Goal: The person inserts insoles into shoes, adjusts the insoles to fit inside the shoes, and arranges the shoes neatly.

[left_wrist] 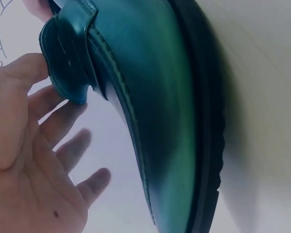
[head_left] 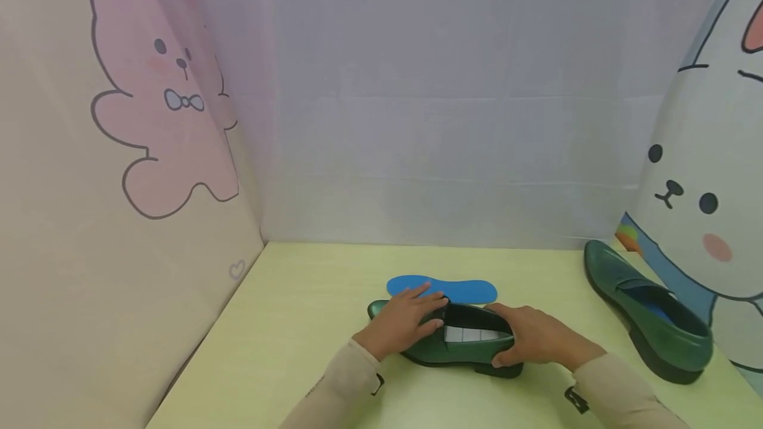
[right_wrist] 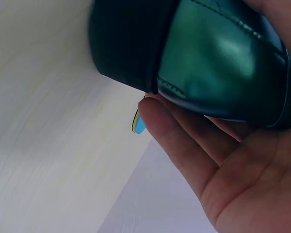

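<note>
A green leather loafer [head_left: 429, 349] stands on the table with its toe to the left, a white grid-lined surface showing inside its opening. My left hand [head_left: 402, 320] lies over its upper, thumb and fingertips at the raised tongue [left_wrist: 68, 58], the other fingers spread. Around the heel [right_wrist: 208, 63] my right hand [head_left: 533, 336] grips, thumb on the near side and fingers behind. Just beyond the shoe lies a blue insole [head_left: 465, 291], partly covered by the left fingers in the head view.
A second green loafer [head_left: 646, 313] stands near the table's right edge, something blue visible inside it. The pale yellow table [head_left: 286, 323] meets hanging cloths at the back and sides, printed with cartoon animals.
</note>
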A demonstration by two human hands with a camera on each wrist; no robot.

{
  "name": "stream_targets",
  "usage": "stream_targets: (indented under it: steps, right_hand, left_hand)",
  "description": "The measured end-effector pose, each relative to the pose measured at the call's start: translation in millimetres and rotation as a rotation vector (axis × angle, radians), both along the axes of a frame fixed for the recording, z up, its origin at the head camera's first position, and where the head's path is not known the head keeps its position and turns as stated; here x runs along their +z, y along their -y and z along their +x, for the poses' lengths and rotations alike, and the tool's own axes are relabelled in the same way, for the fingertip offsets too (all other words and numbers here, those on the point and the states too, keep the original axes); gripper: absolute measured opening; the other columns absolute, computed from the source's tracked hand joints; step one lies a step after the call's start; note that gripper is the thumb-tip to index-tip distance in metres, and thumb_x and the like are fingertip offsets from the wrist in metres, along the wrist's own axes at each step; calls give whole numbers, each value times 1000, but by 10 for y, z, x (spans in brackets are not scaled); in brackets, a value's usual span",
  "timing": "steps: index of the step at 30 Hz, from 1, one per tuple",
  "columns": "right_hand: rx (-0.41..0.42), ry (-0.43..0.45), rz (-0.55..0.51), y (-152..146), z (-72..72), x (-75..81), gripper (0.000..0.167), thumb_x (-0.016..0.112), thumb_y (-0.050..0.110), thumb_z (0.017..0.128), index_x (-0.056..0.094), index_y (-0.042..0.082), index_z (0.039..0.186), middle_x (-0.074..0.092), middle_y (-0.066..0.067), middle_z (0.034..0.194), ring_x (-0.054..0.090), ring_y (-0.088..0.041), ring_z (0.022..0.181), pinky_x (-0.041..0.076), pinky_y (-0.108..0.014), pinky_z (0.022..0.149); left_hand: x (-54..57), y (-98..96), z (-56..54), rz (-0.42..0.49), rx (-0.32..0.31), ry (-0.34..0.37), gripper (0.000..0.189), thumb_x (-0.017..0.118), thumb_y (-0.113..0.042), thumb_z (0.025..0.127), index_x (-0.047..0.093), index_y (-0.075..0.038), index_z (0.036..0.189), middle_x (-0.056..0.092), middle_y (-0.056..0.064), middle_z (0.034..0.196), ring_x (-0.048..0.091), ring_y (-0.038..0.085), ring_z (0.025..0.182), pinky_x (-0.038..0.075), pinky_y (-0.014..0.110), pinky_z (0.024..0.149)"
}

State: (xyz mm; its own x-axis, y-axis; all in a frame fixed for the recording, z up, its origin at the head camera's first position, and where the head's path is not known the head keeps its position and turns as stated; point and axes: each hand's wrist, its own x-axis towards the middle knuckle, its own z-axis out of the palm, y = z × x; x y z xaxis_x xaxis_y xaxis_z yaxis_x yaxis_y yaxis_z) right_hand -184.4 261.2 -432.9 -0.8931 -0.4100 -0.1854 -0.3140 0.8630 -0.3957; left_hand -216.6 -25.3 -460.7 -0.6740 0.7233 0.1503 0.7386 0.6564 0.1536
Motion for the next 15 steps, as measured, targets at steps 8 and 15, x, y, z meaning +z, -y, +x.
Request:
stream_targets:
  steps: [8, 15]
  right_hand:
    - [-35, 24, 7, -11, -10, -9, 98, 92, 51, 67, 52, 5, 144, 66, -14, 121, 64, -38, 107, 52, -59, 85]
    - [-35, 35, -40, -32, -20, -14, 98, 93, 50, 67, 52, 2, 143, 67, -12, 118, 63, -40, 107, 52, -59, 86]
  left_hand:
    - [-37, 49, -61, 19, 29, 115, 63, 52, -56, 100, 46, -24, 155, 44, -8, 156, 38, 22, 146, 42, 44, 111]
    - [-91, 69, -102, 94, 77, 297, 70, 64, -55, 92, 45, -30, 155, 40, -12, 157, 40, 18, 144, 51, 39, 101]
